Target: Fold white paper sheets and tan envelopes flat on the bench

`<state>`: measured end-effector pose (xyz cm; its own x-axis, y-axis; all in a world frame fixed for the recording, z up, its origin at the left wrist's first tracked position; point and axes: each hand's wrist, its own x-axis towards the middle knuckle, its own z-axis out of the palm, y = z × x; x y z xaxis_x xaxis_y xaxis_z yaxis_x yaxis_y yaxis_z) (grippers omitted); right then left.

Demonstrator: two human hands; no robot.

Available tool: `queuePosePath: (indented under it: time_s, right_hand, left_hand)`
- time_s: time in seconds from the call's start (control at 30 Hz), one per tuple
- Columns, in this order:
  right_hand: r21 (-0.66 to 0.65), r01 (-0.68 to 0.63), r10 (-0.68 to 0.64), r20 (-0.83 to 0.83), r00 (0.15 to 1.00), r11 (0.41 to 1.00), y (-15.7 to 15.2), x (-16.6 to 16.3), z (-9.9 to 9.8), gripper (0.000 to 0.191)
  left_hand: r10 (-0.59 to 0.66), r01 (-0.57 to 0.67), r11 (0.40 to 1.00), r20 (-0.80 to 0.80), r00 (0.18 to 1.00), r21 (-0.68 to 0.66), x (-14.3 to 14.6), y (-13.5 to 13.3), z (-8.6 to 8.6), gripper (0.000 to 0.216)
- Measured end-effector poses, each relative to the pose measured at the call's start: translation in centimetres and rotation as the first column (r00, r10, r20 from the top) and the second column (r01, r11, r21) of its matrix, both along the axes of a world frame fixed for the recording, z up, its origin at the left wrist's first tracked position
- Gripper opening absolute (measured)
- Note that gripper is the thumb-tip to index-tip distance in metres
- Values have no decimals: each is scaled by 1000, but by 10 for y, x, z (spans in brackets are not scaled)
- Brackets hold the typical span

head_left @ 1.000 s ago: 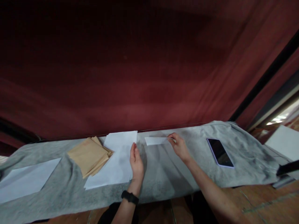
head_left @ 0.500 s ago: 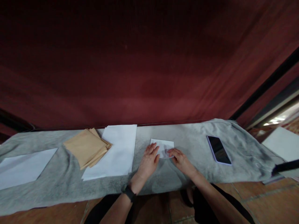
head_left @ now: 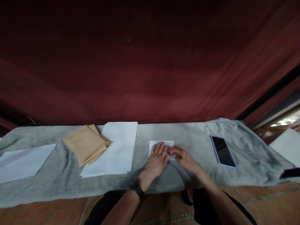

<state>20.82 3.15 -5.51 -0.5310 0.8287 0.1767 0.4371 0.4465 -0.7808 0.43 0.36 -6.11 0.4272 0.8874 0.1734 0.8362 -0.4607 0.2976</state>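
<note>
While left hand (head_left: 156, 163) covers paper (head_left: 170, 143), bare cloth (head_left: 194, 134) borders far edge.

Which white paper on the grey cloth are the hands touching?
The small piece, touched by the left hand and right hand; the larger stack, partly beneath the brown pile, and far-left sheet lie untouched.

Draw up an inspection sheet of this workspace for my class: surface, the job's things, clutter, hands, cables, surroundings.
Surface: grey cloth, wrinkled towards the right end.
Job's things: small paper, partly covered by the hands.
Clutter: white sheets, overlapped by brown papers; lone sheet, far left; phone, right.
Hands: left hand flat on the small paper; right hand at its right side, fingers bent, grip unclear.
Cables: thin line along the back edge; cable or string, cannot tell.
Surroundings: red backdrop; tiled floor.
</note>
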Motion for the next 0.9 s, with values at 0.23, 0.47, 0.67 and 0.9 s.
queuePosePath:
  time_s: [0.23,0.47,0.67,0.9]
  right_hand:
    - [220,208,-253,204,946,953,13,-21,-23,47]
    - [485,134,-393,484,782,864,-7,-36,-40,55]
    - [491,180,-447,507,737,853,-4,-30,-43,63]
    - [442,230,-462,541,703,867,4,-13,-47,63]
  left_hand:
    - [82,-81,996,-27,996,48,14,5,-15,54]
    - [188,-175,980,-148,971,98,5,12,-23,55]
    - [272,-255,961,-185,944,108,-7,16,-26,60]
    - [336,-326,942,-215,917,80,-15,16,-21,68]
